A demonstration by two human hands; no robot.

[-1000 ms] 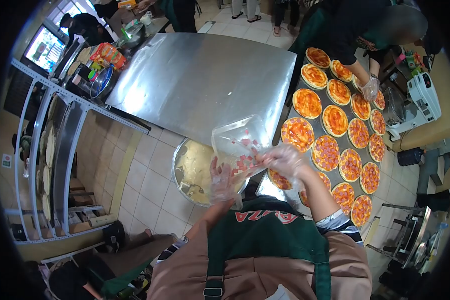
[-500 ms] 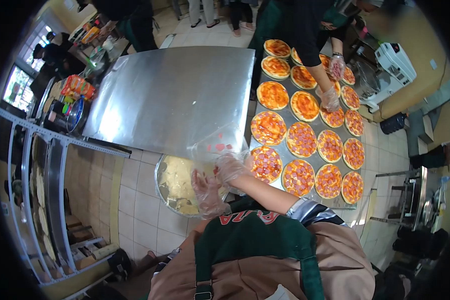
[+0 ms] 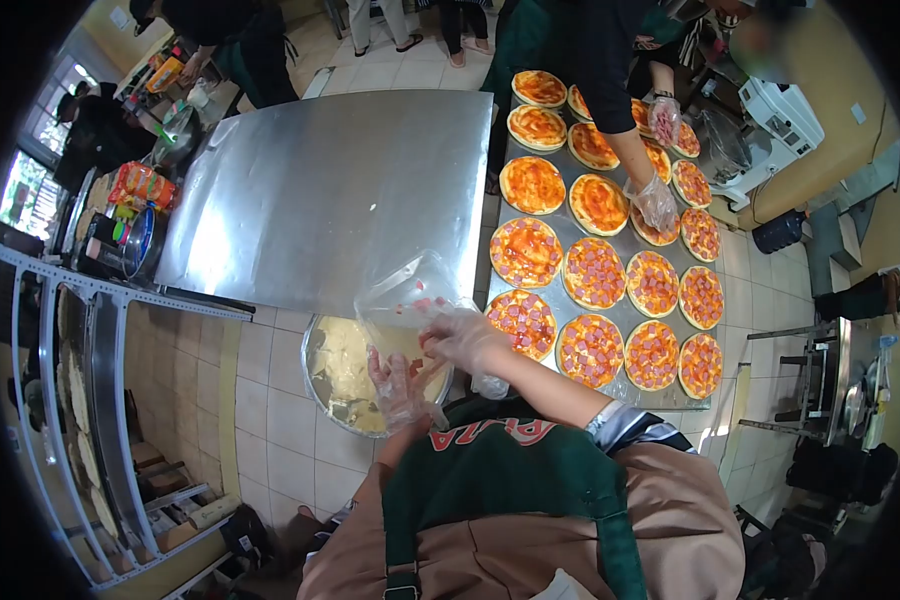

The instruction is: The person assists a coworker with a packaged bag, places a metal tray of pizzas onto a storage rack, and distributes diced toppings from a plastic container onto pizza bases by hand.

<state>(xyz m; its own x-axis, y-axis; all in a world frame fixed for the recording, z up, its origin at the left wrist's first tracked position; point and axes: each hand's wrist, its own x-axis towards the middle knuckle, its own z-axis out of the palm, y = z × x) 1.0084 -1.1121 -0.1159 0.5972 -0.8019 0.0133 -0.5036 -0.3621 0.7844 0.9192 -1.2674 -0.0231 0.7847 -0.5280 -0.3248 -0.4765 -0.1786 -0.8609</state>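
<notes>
A clear plastic bag with a few reddish bits in it lies over the near edge of the steel table, beside my hands. My right hand, in a clear glove, has its fingers curled at the bag's near end; what they hold is too small to tell. Just left and below it is my left hand, also gloved, palm up with its fingers apart. Under my hands stands a round metal bowl of pale dough or batter. Pizzas topped with diced meat lie in rows on a tray to the right.
The bare steel tabletop spans the centre. Across the tray, a co-worker's gloved hands are over the pizzas. A metal rack stands at left, a white mixer at upper right. Other people stand behind the table.
The view has shifted slightly. My two hands have drawn closer together, and the plastic bag shows more plainly beside them.
</notes>
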